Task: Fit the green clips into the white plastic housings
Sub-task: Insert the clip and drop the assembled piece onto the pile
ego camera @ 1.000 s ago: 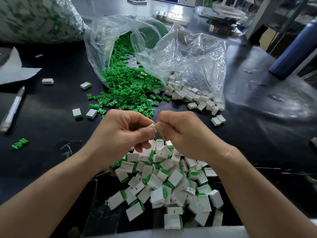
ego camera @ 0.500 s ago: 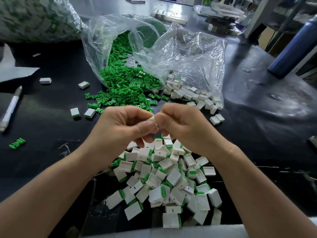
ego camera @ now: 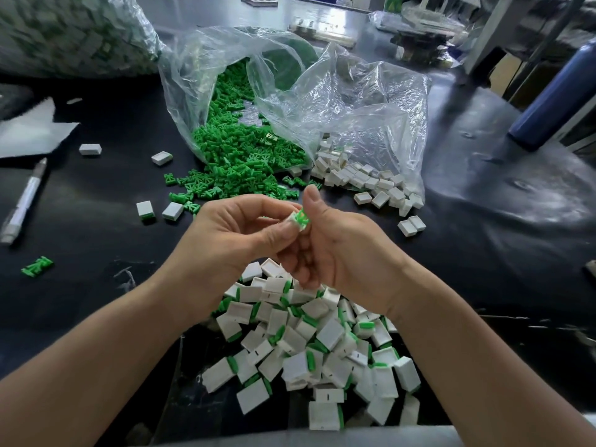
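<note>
One piece in the hands: a white housing (ego camera: 293, 218) with a green clip (ego camera: 302, 220) seated in its open face, held up above the table (ego camera: 483, 227).
Left hand (ego camera: 238, 235): thumb and forefinger pinch the housing.
Right hand (ego camera: 338, 253): fingers curled behind the housing, thumb upright against the clip side.
Assembled pile (ego camera: 316, 346): dozens of housings showing green edges, heaped on the table directly below the hands; too many to count.
Left clear bag (ego camera: 190, 75): lying open, loose green clips (ego camera: 232, 153) spilling from its mouth, hundreds.
Right clear bag (ego camera: 371, 108): empty housings (ego camera: 371, 183) at its mouth, several dozen.
Stray housings: four left of the spilled clips (ego camera: 162, 158), two touching at the right (ego camera: 412, 225).
Stray green bit (ego camera: 37, 266): one small cluster, far left.
Pen (ego camera: 25, 201): one, at the left edge.
Blue bottle (ego camera: 554, 98): one, far right.
</note>
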A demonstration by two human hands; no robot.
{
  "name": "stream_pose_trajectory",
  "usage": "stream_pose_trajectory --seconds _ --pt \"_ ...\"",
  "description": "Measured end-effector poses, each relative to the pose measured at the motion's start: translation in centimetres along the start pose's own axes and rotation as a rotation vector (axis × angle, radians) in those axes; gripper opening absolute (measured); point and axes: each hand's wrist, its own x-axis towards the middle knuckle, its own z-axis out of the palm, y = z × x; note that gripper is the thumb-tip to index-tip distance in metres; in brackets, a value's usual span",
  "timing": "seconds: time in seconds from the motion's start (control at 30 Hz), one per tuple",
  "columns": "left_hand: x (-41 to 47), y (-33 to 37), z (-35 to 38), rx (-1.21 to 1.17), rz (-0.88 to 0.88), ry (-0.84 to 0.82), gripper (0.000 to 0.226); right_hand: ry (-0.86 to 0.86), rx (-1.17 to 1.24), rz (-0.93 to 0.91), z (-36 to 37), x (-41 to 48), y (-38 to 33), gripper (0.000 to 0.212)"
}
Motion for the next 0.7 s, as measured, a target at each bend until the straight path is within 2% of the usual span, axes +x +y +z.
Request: stream_pose_trajectory --seconds 0.17,0.33,0.43,0.5,0.7 --pt "-0.08 -0.06 0.07 -0.019 0.010 0.035 0.031 0.082 -0.018 -0.014 0.40 -0.04 0.03 0.049" --pt "0.00 -0.07 0.26 -0.006 0.024 0.039 0.029 0.117 -0.065 -0.029 0.72 0.08 0.26 0.047" --pt "-0.13 0.03 0.29 -0.002 0.034 0.031 0.025 0.117 -0.086 -0.069 0.98 0.15 0.44 0.056" --pt "-0.11 0.04 0.36 0.006 0.031 0.028 0.025 0.136 -0.099 -0.059 0.93 0.18 0.48 0.050" --pt "-0.02 0.13 0.14 -0.018 0.003 0.029 0.029 0.040 -0.013 -0.005 0.23 0.02 0.03 0.050"
